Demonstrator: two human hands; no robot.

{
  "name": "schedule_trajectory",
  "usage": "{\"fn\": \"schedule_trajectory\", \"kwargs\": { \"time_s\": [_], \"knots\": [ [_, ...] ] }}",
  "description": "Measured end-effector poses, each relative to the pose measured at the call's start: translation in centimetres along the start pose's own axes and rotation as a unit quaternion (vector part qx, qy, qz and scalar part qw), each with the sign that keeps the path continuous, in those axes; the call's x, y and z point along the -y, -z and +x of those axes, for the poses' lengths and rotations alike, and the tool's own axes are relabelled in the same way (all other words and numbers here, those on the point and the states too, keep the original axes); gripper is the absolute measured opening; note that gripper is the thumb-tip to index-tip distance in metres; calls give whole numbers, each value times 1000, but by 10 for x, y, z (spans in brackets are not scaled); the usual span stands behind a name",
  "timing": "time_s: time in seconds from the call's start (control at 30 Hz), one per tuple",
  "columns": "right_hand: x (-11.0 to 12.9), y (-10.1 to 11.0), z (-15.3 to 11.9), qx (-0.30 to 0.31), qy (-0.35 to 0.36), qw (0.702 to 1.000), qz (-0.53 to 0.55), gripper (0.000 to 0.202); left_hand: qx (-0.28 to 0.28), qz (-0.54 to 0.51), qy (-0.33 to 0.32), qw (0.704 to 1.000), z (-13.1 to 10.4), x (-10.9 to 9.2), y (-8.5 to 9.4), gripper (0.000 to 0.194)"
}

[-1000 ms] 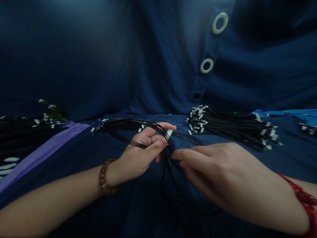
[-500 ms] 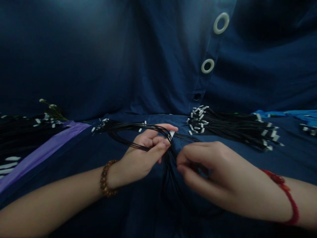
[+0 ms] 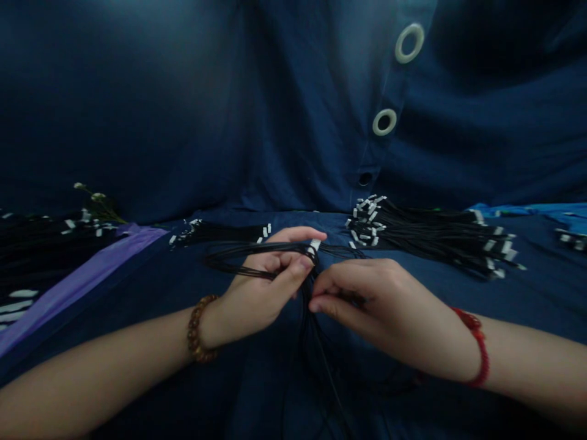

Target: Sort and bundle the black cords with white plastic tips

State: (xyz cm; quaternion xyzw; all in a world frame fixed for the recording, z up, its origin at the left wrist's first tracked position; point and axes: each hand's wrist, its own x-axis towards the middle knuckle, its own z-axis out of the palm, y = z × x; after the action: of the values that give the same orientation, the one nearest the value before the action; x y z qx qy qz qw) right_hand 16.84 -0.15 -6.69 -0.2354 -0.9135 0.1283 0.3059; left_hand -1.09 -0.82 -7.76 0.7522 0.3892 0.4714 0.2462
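Observation:
My left hand [image 3: 275,278] is closed on a looped bunch of thin black cords [image 3: 229,250], pinched between thumb and fingers. A white tip [image 3: 314,246] sticks up beside its index finger. Below the pinch, loose cord lengths hang down and fade into the dark cloth. Just to the right, my right hand [image 3: 367,305] has thumb and index finger drawn together against the hanging cords; the exact strand in this grip is hard to make out. A beaded bracelet circles the left wrist, a red one the right.
A bundle of black cords with white tips [image 3: 431,235] lies at right, a smaller bundle [image 3: 229,232] behind my left hand. More black cords [image 3: 32,244] lie far left beside a purple strip [image 3: 87,275] and small flowers [image 3: 98,197]. Blue cloth with eyelets [image 3: 384,122] hangs behind.
My right hand has moved left, closer to my left hand and the hanging cords. The loop in my left hand has dropped slightly, showing more of the small bundle behind.

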Motion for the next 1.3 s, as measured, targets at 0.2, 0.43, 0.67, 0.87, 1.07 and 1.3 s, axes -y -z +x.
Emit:
{"fn": "schedule_trajectory", "kwargs": {
  "time_s": [0.2,0.43,0.67,0.87,1.07,1.3],
  "knots": [
    [0,-4,3,-16,-34,999,9,6,-29,12,-15,999,1,0,-3,25],
    [-3,-5,4,29,-108,987,114,19,-7,-42,11,999,0,-5,-6,26],
    [-4,0,6,14,-88,993,76,17,-10,-3,7,1000,0,-6,-3,26],
    [4,9,2,16,-91,992,-89,6,-4,3,-4,1000,0,-3,-1,26],
    [8,44,-7,35,-93,978,-183,16,6,-207,56,977,7,1,0,27],
    [9,84,-18,221,-61,959,166,32,14,-273,97,957,9,6,-2,24]
  ]
}}
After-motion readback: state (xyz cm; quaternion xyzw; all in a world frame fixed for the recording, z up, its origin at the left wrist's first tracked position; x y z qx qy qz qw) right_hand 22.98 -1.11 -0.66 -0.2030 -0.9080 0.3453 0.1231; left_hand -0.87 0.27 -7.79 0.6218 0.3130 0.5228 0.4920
